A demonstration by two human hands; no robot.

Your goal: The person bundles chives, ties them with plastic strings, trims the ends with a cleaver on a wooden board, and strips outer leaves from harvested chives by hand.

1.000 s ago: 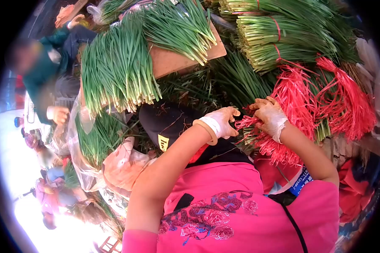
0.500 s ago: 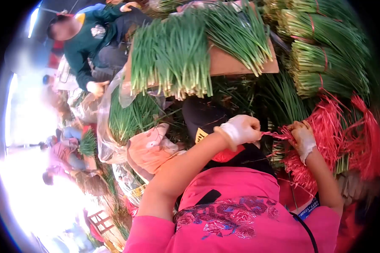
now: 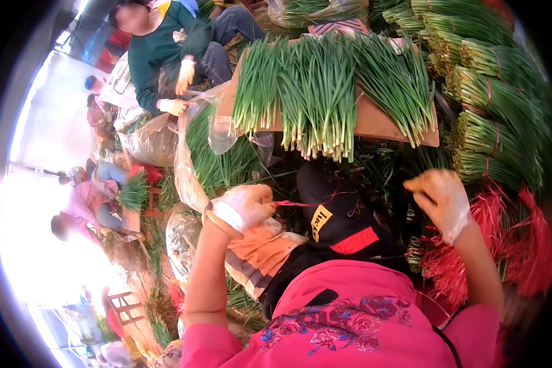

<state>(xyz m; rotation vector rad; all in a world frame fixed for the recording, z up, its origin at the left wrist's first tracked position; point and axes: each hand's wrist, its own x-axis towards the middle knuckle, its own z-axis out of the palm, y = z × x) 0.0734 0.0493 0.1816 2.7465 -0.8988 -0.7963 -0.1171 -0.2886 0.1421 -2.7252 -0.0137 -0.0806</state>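
My left hand, in a white glove, is closed on a thin red plastic tie that trails right above my dark trouser leg. My right hand, also gloved, hovers apart from it at the right, fingers curled but spread, with nothing visible in them. Just below it hang bundles of shredded red ties. Beyond both hands, long green chives lie side by side on a brown board, pale ends towards me.
Bundles of chives tied in red are stacked at the right. More chives sit in clear plastic at the left, near an orange cloth. A co-worker in a green top sits at the upper left; other people are farther left.
My left hand has drawn a red tie away leftward from the hanging bundle. My right hand has left the bundle and risen. The view has shifted, so the board appears farther right.
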